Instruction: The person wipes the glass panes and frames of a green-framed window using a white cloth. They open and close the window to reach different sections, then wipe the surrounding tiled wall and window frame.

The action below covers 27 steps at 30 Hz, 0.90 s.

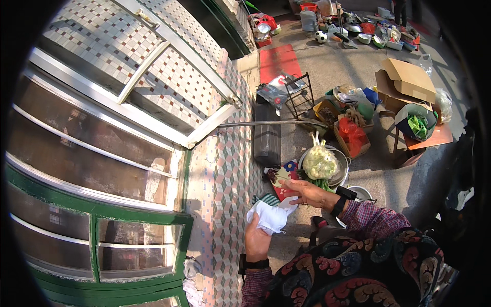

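Note:
A crumpled white cloth (268,217) lies in my left hand (257,238), whose thumb rests over its near side. Just to the upper right of the cloth is my right hand (305,192), palm turned down-left with its fingers spread; whether a fingertip touches the cloth's raised corner I cannot tell. Behind the cloth a green-and-white striped fabric (269,199) shows. Beyond my right hand, a clear bag of pale green vegetables (320,163) sits on a metal basin (342,169) on the floor.
At the left stand a green-framed window (144,215) and an open white window frame (211,124) over a tiled wall (234,172). Along the floor are a long dark box (267,134), a wire rack (300,96), cardboard boxes (414,82) and a stool (431,140).

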{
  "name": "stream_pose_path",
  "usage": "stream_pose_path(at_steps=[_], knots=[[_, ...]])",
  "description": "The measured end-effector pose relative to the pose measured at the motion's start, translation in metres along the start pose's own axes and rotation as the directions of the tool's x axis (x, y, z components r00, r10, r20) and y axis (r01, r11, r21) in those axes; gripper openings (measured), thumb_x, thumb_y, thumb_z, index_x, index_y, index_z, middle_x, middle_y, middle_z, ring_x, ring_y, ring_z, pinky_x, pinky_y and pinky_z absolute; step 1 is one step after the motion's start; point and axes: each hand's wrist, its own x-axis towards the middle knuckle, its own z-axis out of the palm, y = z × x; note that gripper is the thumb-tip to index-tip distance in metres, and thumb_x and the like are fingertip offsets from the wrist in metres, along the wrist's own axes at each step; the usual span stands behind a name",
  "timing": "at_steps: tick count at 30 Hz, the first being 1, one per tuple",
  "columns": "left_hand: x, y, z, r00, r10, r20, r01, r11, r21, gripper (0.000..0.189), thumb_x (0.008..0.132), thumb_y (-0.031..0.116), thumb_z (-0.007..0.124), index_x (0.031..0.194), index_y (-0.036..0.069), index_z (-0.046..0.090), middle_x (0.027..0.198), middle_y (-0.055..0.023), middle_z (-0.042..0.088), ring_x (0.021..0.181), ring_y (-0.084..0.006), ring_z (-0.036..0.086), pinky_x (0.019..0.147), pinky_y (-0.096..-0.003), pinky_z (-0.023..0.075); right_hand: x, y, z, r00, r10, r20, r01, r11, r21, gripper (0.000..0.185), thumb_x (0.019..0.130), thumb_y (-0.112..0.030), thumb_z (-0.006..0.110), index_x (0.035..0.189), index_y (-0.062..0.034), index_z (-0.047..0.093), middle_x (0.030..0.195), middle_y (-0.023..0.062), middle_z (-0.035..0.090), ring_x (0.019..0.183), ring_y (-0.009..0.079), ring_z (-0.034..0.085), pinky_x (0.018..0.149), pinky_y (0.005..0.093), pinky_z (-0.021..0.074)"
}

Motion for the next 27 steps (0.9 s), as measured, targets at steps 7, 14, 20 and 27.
stream_pose_path(at_steps=[7, 14, 20, 27], knots=[[0.05, 0.045, -0.003, 0.999, 0.025, -0.042, -0.015, 0.976, 0.216, 0.048, 0.108, 0.03, 0.053, 0.147, 0.001, 0.048, 0.137, -0.0137, 0.061, 0.125, -0.0265, 0.06, 0.104, -0.0431, 0.0489, 0.051, 0.003, 0.066, 0.901, 0.083, 0.427, -0.178, 0.966, 0.188, 0.052, 0.106, -0.046, 0.056, 0.139, -0.0065, 0.054, 0.127, 0.0017, 0.066, 0.114, 0.012, 0.065, 0.097, 0.0292, 0.0555], [0.076, 0.116, -0.041, 0.982, 0.166, -0.09, -0.152, 0.978, 0.144, 0.043, 0.108, 0.023, 0.056, 0.143, -0.002, 0.052, 0.133, -0.0127, 0.064, 0.119, -0.0252, 0.064, 0.103, -0.0407, 0.0493, 0.15, 0.028, 0.086, 0.893, 0.168, 0.418, -0.238, 0.964, 0.121, 0.068, 0.107, -0.061, 0.039, 0.15, -0.0091, 0.049, 0.145, 0.0051, 0.059, 0.126, 0.0181, 0.059, 0.11, 0.0383, 0.0459], [0.096, 0.157, -0.053, 0.989, 0.139, -0.059, -0.121, 0.961, 0.247, 0.042, 0.108, 0.024, 0.057, 0.142, -0.002, 0.054, 0.134, -0.0129, 0.063, 0.123, -0.023, 0.061, 0.104, -0.0386, 0.0473, 0.182, 0.031, 0.111, 0.85, 0.088, 0.519, -0.354, 0.826, 0.439, 0.077, 0.103, -0.068, 0.04, 0.151, -0.0085, 0.045, 0.145, 0.0078, 0.058, 0.128, 0.0229, 0.059, 0.104, 0.043, 0.0509], [0.139, 0.191, -0.073, 0.965, 0.25, 0.077, -0.259, 0.872, 0.416, 0.05, 0.107, 0.029, 0.06, 0.144, -0.001, 0.05, 0.138, -0.014, 0.06, 0.124, -0.0222, 0.058, 0.106, -0.036, 0.0452, 0.221, -0.044, 0.118, 0.981, 0.119, 0.151, -0.152, 0.961, 0.232, 0.046, 0.103, -0.032, 0.065, 0.138, -0.0018, 0.058, 0.131, 0.0096, 0.068, 0.116, 0.0193, 0.068, 0.101, 0.0363, 0.0567]])
